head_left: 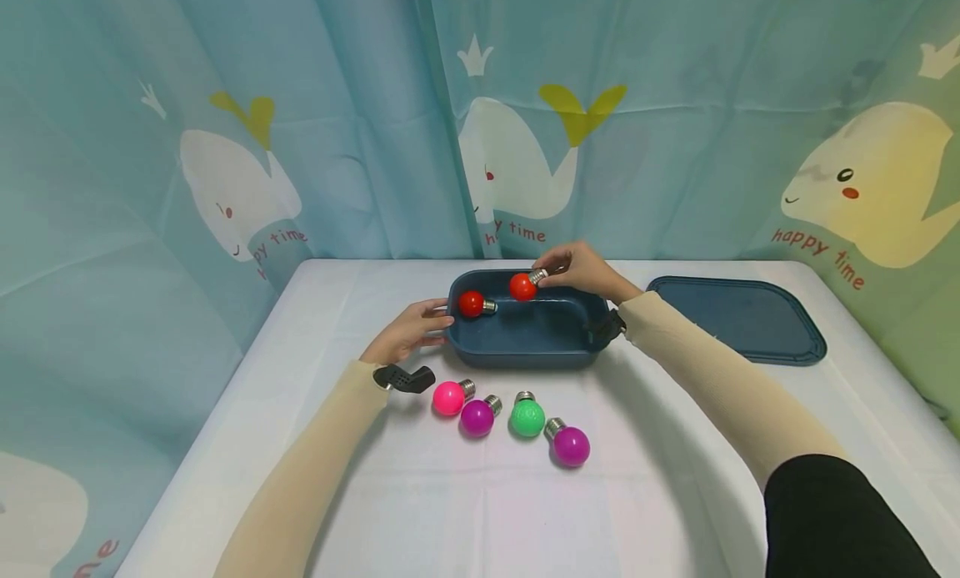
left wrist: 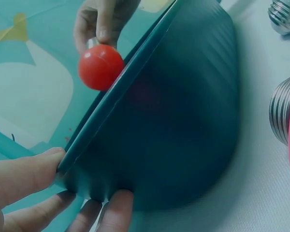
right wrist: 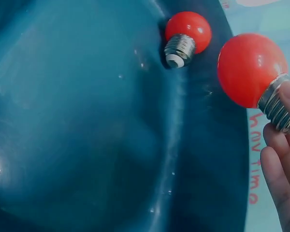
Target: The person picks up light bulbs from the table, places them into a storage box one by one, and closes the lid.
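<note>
In the head view my right hand point(head_left: 581, 271) pinches a red light bulb point(head_left: 522, 287) by its metal screw base, over the far side of a dark blue plastic box point(head_left: 525, 360). Thumb and fingertips press on the silvery threads in the right wrist view, and the red globe point(right wrist: 251, 70) points away from the hand. Another red bulb point(head_left: 471, 304) lies inside the box at its left end. My left hand point(head_left: 412, 331) rests against the box's left end, its fingers point(left wrist: 118, 208) fairly straight along the outer wall and the thumb by the rim.
On the white table point(head_left: 420, 495), in front of the box, lie a pink bulb point(head_left: 448, 399), a purple bulb point(head_left: 477, 418), a green bulb point(head_left: 527, 417) and another purple bulb point(head_left: 572, 447). A dark blue lid point(head_left: 742, 315) lies flat at the right. Behind hangs a printed curtain point(head_left: 360, 144).
</note>
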Tool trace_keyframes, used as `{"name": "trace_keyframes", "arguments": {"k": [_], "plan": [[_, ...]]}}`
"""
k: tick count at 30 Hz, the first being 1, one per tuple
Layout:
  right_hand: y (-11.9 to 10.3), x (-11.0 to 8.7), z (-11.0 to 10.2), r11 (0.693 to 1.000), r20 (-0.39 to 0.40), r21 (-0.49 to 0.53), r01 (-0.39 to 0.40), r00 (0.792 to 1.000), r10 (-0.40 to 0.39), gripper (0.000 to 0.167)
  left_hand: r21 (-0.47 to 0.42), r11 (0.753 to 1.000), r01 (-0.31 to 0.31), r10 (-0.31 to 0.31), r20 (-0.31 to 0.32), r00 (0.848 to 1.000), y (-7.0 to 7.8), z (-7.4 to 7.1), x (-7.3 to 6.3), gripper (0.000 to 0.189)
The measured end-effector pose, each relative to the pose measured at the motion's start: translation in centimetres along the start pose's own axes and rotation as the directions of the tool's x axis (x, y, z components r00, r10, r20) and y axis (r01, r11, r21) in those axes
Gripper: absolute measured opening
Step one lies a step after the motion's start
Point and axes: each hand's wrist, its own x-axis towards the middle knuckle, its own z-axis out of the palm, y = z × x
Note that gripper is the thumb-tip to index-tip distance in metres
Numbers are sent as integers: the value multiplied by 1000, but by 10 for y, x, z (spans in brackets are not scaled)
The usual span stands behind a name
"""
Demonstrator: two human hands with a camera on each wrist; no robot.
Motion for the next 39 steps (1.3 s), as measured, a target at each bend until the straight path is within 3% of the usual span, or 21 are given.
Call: {"name": "trace_keyframes", "arguments": {"k": [19,39], "plan": [[15,9,19,995,-19,-33,-90,996,89,29,-12,1000,-4,4,6,1000,0,-1,2,61],[20,15,25,986,-6,-80,-145,989,145,26,-4,1000,10,-10,1,1000,1,-1,1,61]]}}
